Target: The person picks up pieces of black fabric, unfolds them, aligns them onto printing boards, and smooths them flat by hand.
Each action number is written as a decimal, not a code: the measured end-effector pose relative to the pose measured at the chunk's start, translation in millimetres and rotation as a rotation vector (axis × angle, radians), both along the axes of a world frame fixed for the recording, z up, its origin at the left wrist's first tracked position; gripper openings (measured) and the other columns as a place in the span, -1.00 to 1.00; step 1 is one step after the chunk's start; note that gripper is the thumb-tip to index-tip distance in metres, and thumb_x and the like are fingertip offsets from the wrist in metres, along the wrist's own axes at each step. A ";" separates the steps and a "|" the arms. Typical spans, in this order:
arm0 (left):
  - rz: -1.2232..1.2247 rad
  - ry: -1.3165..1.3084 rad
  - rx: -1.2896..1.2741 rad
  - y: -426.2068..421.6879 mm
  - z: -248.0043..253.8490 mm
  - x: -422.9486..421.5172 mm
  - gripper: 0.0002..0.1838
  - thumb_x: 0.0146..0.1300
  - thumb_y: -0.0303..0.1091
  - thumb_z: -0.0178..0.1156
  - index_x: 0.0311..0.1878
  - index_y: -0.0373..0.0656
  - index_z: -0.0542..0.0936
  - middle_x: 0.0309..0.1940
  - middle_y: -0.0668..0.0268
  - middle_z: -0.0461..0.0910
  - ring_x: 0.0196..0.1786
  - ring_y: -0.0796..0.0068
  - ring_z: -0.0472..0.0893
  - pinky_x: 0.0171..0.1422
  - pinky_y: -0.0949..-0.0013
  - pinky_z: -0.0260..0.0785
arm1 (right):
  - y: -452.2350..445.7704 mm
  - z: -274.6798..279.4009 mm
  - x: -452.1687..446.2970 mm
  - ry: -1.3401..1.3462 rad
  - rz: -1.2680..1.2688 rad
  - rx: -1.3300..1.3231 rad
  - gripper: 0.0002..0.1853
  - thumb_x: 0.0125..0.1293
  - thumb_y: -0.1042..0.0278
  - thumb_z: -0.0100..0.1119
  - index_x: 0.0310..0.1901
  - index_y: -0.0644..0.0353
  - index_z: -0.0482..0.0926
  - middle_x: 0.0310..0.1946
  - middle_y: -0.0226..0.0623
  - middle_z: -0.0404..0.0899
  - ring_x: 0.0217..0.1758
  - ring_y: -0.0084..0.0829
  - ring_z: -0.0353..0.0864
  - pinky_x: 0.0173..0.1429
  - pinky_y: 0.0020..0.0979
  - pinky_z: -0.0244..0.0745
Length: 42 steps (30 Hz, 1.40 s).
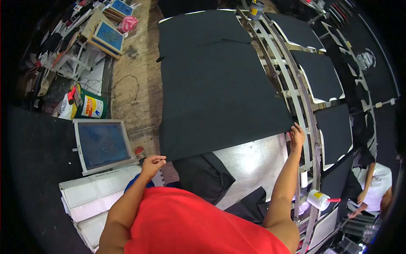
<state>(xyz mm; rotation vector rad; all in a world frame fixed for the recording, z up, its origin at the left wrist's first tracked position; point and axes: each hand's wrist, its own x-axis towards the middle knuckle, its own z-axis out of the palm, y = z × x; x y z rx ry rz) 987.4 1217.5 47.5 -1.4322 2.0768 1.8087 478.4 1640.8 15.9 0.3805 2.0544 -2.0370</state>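
A large black fabric sheet (215, 89) is spread out in front of me, its near edge running between my two hands. My left hand (153, 166) pinches the near left corner, beside a screen frame. At the near right corner, my right hand (297, 136) holds the cloth with fingers closed, next to the metal rail. Below the near edge a pale shiny surface (253, 163) shows, with a crumpled black cloth (203, 175) on its left and another dark piece (249, 207) nearer to me.
A framed screen (104, 145) lies on white boxes (101, 197) at left, near a green bucket (91, 106). Metal rails (292, 84) run along the right, with a white tub (318, 200). Black panels (319, 76) lie beyond. Another person (374, 186) works at lower right.
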 end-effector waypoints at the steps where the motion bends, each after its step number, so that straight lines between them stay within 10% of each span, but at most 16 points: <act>1: -0.021 -0.029 -0.014 1.0 2.7 -1.9 -0.73 0.18 -0.38 0.36 -0.03 -0.19 0.70 -0.25 0.29 0.72 -0.22 0.63 0.62 -0.09 0.52 0.43 | 2.0 0.1 0.1 0.005 -0.005 -0.004 -0.60 0.21 0.55 0.19 0.12 0.33 0.54 -0.51 -0.49 0.49 -0.57 -0.70 0.41 -0.43 -0.57 0.56; 42: -0.093 -0.029 0.033 16.5 -21.2 30.0 -0.76 0.17 -0.40 0.37 -0.08 -0.18 0.71 -0.29 0.33 0.72 -0.24 0.64 0.64 -0.09 0.51 0.48 | 30.6 -10.2 21.1 -0.047 -0.031 0.022 -0.65 0.24 0.56 0.16 0.08 0.23 0.58 -0.47 -0.49 0.52 -0.56 -0.69 0.43 -0.40 -0.57 0.57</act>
